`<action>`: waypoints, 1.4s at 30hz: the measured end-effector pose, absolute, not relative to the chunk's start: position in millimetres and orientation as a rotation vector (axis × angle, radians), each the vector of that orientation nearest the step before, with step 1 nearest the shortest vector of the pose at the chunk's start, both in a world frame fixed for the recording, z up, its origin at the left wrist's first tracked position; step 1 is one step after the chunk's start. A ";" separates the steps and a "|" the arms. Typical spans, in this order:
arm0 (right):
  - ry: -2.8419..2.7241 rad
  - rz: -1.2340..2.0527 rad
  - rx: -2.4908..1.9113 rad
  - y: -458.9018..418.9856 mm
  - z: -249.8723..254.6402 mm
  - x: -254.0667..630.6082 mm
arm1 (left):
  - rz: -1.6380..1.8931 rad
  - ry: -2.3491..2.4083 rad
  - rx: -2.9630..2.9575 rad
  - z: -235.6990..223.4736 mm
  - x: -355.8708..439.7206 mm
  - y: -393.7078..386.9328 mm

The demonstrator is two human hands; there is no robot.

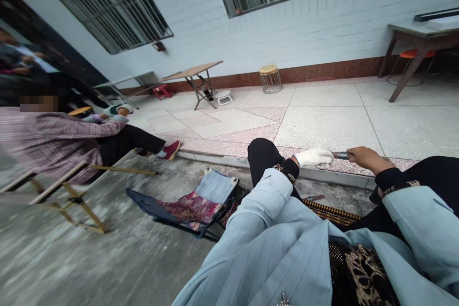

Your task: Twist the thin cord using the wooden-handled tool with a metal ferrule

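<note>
My left hand [314,157] wears a white knitted glove and is closed at one end of a short, grey, rod-like metal tool [341,155]. Bare fingers of my right hand [366,158] are wrapped round the other end. Only the stretch between the two hands shows, so the tool's kind cannot be made out. Both hands are above the tiled step, between my knees. Below my left sleeve, a yellow-and-black woven piece [335,211] is partly covered by my clothing. A small reddish object [315,197] lies beside it.
To my left stands a low folding chair [193,201] with patterned cloth. Further left sits a person in a plaid jacket [71,134]. A tiled step edge [222,158] runs across ahead. Beyond are a round stool [270,79], a folding table [193,71] and a wooden table [423,33].
</note>
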State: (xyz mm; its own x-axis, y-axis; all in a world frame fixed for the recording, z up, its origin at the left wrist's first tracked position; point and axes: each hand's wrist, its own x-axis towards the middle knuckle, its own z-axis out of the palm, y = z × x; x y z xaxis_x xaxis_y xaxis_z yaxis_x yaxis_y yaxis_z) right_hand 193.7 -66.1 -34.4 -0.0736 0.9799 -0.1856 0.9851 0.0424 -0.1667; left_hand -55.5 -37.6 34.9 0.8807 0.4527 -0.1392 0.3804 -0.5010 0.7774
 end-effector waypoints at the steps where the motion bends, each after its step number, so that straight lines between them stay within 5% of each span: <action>1: 2.299 -0.464 2.028 -66.8 -35.7 194.4 | 0.096 0.609 2.142 34.1 -55.4 -34.9; 10: 2.599 -1.596 1.526 -78.2 -11.5 197.7 | 0.233 0.791 2.109 15.9 -56.9 -8.3; 17: 2.363 -2.199 2.630 -67.0 -17.4 200.6 | 0.055 0.733 1.968 14.5 -52.4 -29.5; 19: 2.260 -2.108 2.843 -62.5 -24.5 203.7 | -0.025 0.660 1.912 17.9 -51.1 -35.7; 22: 2.213 -1.260 2.988 -59.7 -30.3 205.3 | -0.061 0.585 1.890 23.8 -50.6 -40.1; 25: 2.257 -0.514 2.615 -62.2 -31.3 202.3 | -0.034 0.558 1.923 28.9 -52.7 -41.7; 27: 2.303 -0.399 2.327 -66.2 -31.5 198.7 | -0.002 0.556 1.961 31.4 -55.0 -43.1; 37: 2.488 -1.544 1.370 -84.4 -13.5 190.0 | 0.161 0.720 2.075 35.3 -57.5 -39.6; 42: 2.620 -1.845 1.843 -76.4 -9.3 194.0 | 0.197 0.763 1.994 27.5 -57.8 -37.3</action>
State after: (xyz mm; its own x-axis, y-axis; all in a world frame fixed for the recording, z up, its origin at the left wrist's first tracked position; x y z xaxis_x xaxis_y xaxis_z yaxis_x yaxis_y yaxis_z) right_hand 194.0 -76.4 -9.3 -0.3901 0.9167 -0.0869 0.3906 0.0794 -0.9171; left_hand -57.8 -37.3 27.5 0.7915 0.5879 -0.1670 0.4332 -0.3469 0.8319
